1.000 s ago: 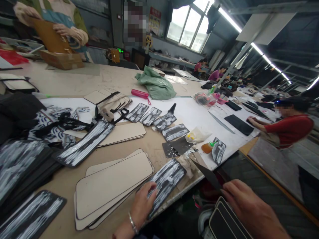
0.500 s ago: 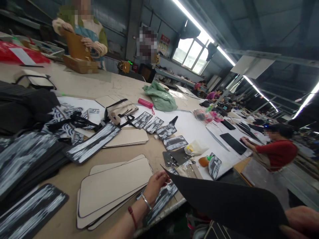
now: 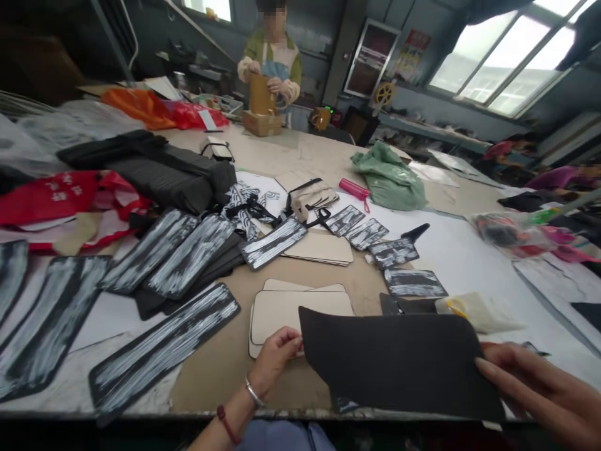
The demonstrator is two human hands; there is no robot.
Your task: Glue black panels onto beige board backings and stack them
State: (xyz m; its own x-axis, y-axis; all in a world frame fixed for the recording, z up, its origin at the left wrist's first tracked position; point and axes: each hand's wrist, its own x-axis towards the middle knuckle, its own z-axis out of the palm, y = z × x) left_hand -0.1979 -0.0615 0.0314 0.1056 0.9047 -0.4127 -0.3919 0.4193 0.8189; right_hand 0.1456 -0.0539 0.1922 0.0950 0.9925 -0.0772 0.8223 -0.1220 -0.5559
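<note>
Left hand (image 3: 275, 357) and right hand (image 3: 539, 382) grip one black panel (image 3: 399, 360), lower right of centre.
Left hand pinches the panel's left edge; right hand clamps its right end, thumb on the near face. The panel is held over the front of the bench (image 3: 310, 148), partly covering a stack of beige panels (image 3: 300, 313). Lower left: black panels streaked with white (image 3: 164, 351) lie on the bench. Right of centre: smaller streaked pieces (image 3: 416, 283) in a row. Further back: pink cylinder (image 3: 352, 186) just beside a green bag (image 3: 394, 181). Upper centre: a co-worker (image 3: 270, 53) holds a brown piece (image 3: 261, 93) at a cardboard box (image 3: 263, 123).
</note>
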